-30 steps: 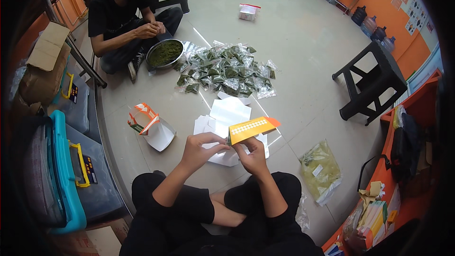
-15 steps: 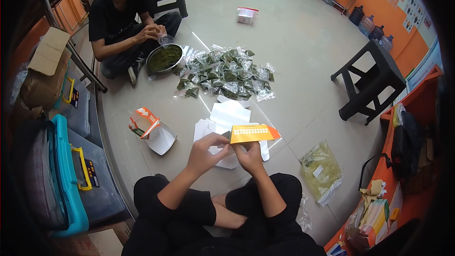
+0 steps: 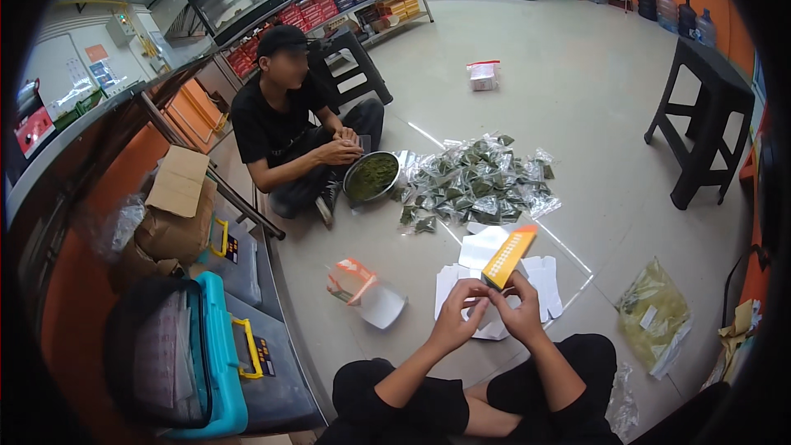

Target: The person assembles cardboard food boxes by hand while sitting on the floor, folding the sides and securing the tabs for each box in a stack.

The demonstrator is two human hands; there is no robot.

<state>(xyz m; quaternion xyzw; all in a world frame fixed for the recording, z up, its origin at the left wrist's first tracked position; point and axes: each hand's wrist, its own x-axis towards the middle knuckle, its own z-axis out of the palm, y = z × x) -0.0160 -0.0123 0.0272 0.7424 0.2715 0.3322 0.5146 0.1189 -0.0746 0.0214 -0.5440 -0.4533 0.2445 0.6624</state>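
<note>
A folded yellow-and-orange cardboard box (image 3: 508, 257) is held up in front of me, its near end pinched between the fingers of both hands. My left hand (image 3: 458, 313) closes on its lower left edge. The fingers of my right hand (image 3: 521, 306) grip it from the right. Beneath the hands, flat white cardboard blanks (image 3: 540, 280) overlap on the floor. To their left lies an open box (image 3: 381, 301), white with an orange patterned edge. Beyond the blanks spreads a heap of small clear plastic sachets (image 3: 478, 181) with green contents.
A co-worker (image 3: 280, 124) sits at the far left, hands over a metal bowl (image 3: 371, 177) of green powder or crumbs. Storage bins (image 3: 276, 363) with a turquoise lid line my left. A black stool (image 3: 700, 119) and a yellowish plastic bag (image 3: 653, 317) are on the right.
My view has swung left and up, so more shelving shows. The yellow box has gone from lying level to tilting upward, still in both hands. The co-worker's hands remain by the bowl.
</note>
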